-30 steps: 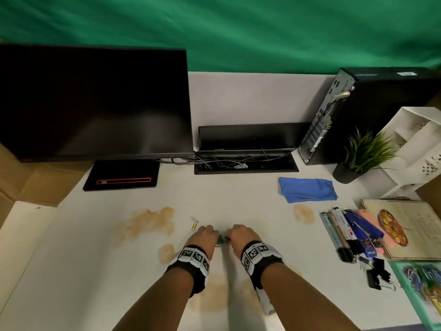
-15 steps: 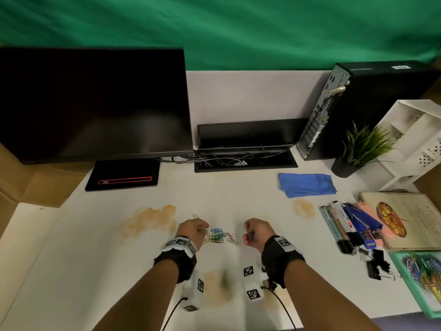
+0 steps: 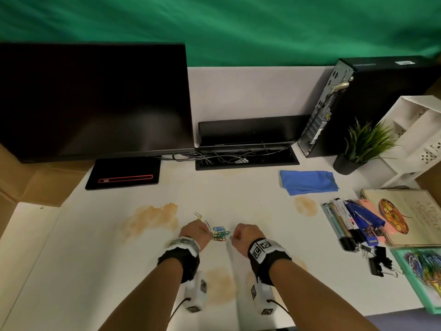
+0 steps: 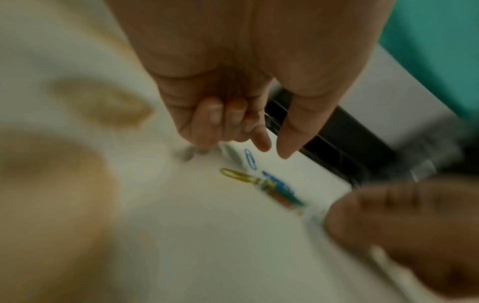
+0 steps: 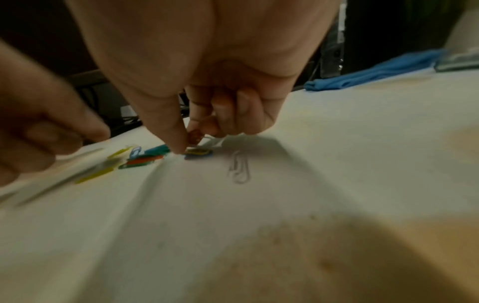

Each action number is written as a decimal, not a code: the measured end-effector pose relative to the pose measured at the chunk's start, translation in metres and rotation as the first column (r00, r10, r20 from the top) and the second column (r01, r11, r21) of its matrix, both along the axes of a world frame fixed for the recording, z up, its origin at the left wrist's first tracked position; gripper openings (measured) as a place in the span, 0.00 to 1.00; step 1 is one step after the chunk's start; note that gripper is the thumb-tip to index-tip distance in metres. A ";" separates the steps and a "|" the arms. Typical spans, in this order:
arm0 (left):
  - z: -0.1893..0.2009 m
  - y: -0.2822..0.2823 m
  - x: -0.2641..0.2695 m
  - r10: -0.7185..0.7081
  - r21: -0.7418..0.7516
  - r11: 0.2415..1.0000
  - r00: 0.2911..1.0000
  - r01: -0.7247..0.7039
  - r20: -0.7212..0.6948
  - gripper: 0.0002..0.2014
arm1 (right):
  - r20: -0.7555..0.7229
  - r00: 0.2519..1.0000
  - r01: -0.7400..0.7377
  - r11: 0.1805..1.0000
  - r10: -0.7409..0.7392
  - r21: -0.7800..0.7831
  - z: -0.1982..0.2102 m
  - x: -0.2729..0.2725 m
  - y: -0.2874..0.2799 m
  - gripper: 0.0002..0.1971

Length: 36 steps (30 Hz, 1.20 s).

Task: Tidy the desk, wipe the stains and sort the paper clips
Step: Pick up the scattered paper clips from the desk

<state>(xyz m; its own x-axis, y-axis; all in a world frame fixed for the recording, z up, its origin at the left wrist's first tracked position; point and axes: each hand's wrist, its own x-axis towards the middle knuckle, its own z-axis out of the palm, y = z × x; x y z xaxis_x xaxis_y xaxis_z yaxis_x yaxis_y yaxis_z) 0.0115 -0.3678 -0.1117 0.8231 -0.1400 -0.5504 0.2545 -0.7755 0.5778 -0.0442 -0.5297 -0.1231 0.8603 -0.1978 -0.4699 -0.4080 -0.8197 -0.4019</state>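
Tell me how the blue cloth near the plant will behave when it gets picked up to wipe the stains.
The blue cloth lies folded and rumpled, so it will probably go floppy and unfold when lifted. It looks thin, so likely light. On the smooth white desk it may slide or bunch rather than hold still.

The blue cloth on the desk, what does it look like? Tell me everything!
The blue cloth is a soft-looking bright blue rag, folded into a rough rectangle with rumpled edges and one corner poking out to the right. It lies flat on the white desk, in front of the black cable tray and left of the potted plant. A brown stain sits just in front of it. Neither hand touches it.
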 end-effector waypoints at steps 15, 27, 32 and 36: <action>-0.002 -0.007 0.002 -0.405 0.370 0.863 0.908 0.343 0.104 0.10 | -0.140 0.964 0.257 0.926 -0.226 0.277 0.023 -0.013 -0.029 0.06; 0.010 0.018 0.004 0.311 -0.526 0.604 0.784 -0.599 -0.537 0.09 | -0.236 0.972 0.017 0.998 -0.001 0.065 0.018 -0.011 -0.008 0.12; -0.002 0.023 0.015 0.250 -0.220 0.940 0.966 -0.260 -0.073 0.08 | -0.405 0.722 0.640 0.318 -0.561 0.699 0.030 -0.009 -0.009 0.16; -0.005 0.028 0.021 -0.012 0.135 0.991 0.981 -0.014 0.192 0.05 | -0.287 0.840 0.520 0.529 -0.461 0.671 0.028 -0.007 -0.013 0.15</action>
<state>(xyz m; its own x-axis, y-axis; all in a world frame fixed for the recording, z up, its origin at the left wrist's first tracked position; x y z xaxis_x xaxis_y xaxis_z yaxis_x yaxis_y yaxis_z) 0.0324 -0.3393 -0.1170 0.9154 -0.0748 -0.3956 0.1494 -0.8493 0.5063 -0.0512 -0.5431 -0.0953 0.6932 -0.1664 -0.7012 -0.7057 0.0406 -0.7073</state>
